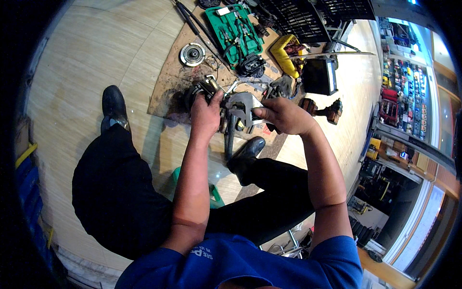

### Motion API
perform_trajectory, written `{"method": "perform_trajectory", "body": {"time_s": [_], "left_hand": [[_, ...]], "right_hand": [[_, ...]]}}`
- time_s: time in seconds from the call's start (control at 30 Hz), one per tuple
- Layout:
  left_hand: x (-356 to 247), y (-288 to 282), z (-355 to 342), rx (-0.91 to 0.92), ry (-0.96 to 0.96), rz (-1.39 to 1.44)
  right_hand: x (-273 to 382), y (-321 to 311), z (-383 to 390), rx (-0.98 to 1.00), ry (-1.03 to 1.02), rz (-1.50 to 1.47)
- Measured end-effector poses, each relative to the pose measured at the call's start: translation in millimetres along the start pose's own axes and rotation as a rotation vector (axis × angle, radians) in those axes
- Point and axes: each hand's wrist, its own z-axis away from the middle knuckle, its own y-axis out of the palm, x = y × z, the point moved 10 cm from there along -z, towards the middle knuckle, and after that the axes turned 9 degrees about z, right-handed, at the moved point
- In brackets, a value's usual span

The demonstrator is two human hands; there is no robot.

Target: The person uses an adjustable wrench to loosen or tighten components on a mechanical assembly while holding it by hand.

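Observation:
My left hand (206,111) is closed on a dark, greasy metal assembly (195,91) with brassy and silver parts, resting low over a stained cardboard sheet (163,91). My right hand (281,115) is closed on a flat silver metal piece with a curved jaw (245,103), held beside that assembly; whether they touch I cannot tell. A dark tube (230,139) angles down below the silver piece. Small wrenches and dark tools (279,86) lie just beyond my hands, and a round metal disc (192,54) lies farther up on the cardboard.
A green tool case (230,24), yellow tray (276,50), black crates (298,19) and black battery-like box (320,77) stand beyond. Two power tools (329,111) lie right. My legs straddle the work, a green stool (216,197) beneath. Shelves and display cases (402,96) line the right.

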Motion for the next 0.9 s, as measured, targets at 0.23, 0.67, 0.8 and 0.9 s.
{"method": "perform_trajectory", "body": {"time_s": [0.23, 0.67, 0.8, 0.9], "left_hand": [[-1, 1, 1, 0.004, 0.004, 0.025], [-2, 1, 1, 0.007, -0.016, 0.014], [-6, -1, 2, -0.006, -0.020, -0.034], [-10, -1, 3, 0.006, -0.028, -0.031]], "right_hand": [[0, -1, -4, -0.003, 0.009, 0.073], [2, -3, -6, -0.077, -0.081, 0.123], [11, -7, -5, -0.096, -0.130, 0.128], [11, -8, -5, -0.096, -0.114, 0.143]]}}
